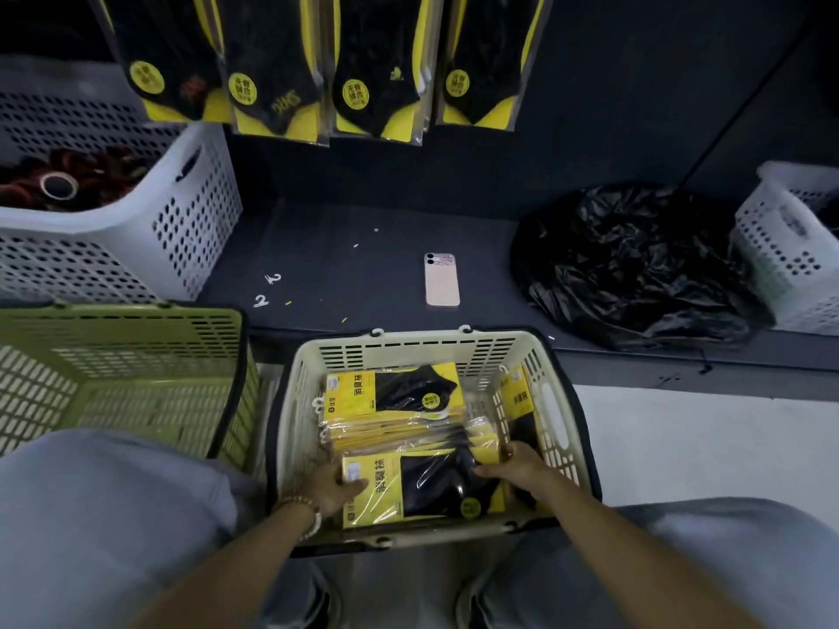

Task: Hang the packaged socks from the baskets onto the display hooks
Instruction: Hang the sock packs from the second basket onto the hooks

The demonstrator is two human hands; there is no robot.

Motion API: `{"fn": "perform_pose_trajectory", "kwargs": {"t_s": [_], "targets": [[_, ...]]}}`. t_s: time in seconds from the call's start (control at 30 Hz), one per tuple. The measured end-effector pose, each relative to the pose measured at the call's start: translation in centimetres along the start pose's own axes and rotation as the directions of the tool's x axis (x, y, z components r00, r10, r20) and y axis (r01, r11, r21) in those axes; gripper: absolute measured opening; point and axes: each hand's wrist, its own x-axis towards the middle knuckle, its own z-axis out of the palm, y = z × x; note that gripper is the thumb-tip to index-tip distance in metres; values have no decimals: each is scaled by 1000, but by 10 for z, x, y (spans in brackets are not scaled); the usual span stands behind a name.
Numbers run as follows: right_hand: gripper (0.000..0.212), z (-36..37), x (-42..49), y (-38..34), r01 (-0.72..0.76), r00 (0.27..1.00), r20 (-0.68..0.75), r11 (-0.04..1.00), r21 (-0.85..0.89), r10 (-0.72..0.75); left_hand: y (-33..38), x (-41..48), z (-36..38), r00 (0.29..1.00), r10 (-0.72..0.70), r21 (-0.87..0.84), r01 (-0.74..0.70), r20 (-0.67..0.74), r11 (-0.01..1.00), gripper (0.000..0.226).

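Note:
A cream basket (558,401) in front of me holds several yellow-and-black sock packs in clear sleeves. The nearest sock pack (422,488) lies flat on top. My left hand (329,485) grips its left end, thumb over the yellow card. My right hand (515,463) grips the pack's right end, where the plastic crinkles. Behind it lies a fanned stack of sock packs (395,401), and one pack (517,397) stands against the right wall. Four rows of hung sock packs (313,70) dangle from the dark display wall above; their hooks are out of frame.
An olive green basket (122,356) sits to the left. White perforated baskets stand at far left (136,220) and far right (790,251). On the dark shelf lie a phone (441,280), small white hooks (268,288) and a black plastic bag (635,261).

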Motion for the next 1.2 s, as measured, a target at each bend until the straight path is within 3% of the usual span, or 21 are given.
{"fn": "perform_pose_trajectory", "kwargs": {"t_s": [0.13, 0.23, 0.3, 0.4, 0.5, 0.6, 0.67, 0.83, 0.93, 1.03, 1.2], "targets": [[93, -4, -7, -15, 37, 990, 128, 989, 146, -56, 6, -3, -6, 997, -41, -119, 34, -60, 992, 81], [110, -10, -16, -34, 104, 981, 135, 967, 231, -138, 26, -10, -22, 988, -7, -229, -29, -153, 973, 79], [108, -16, -22, -48, 156, 978, 81, 935, 319, -191, 45, -15, -42, 973, 94, -276, -152, -211, 949, 66], [83, -34, -36, -77, 253, 954, 6, 815, 522, -300, 77, -28, -84, 914, 197, -390, -336, -355, 857, 51], [75, -54, -53, -108, 332, 929, -84, 706, 625, -362, 110, -46, -120, 885, 236, -607, -450, -402, 655, 53], [76, -63, -67, -135, 362, 916, -159, 589, 723, -369, 142, -67, -134, 850, 353, -835, -489, -391, 252, 40], [68, -63, -77, -151, 373, 896, -162, 505, 778, -412, 165, -77, -133, 818, 431, -865, -480, -382, 144, 42], [61, -64, -97, -176, 402, 851, -149, 444, 801, -503, 214, -95, -135, 780, 477, -810, -548, -405, 209, 29], [70, -79, -101, -188, 572, 808, -330, 513, 640, -489, 231, -105, -154, 739, 456, -724, -642, -497, 251, 21], [68, -98, -113, -215, 725, 688, -482, 543, 424, -542, 247, -115, -171, 661, 510, -570, -743, -550, 349, 16], [43, -103, -152, -276, 892, 446, -453, 340, 299, -772, 278, -131, -188, 560, 657, -382, -828, -505, 411, 18]]}}
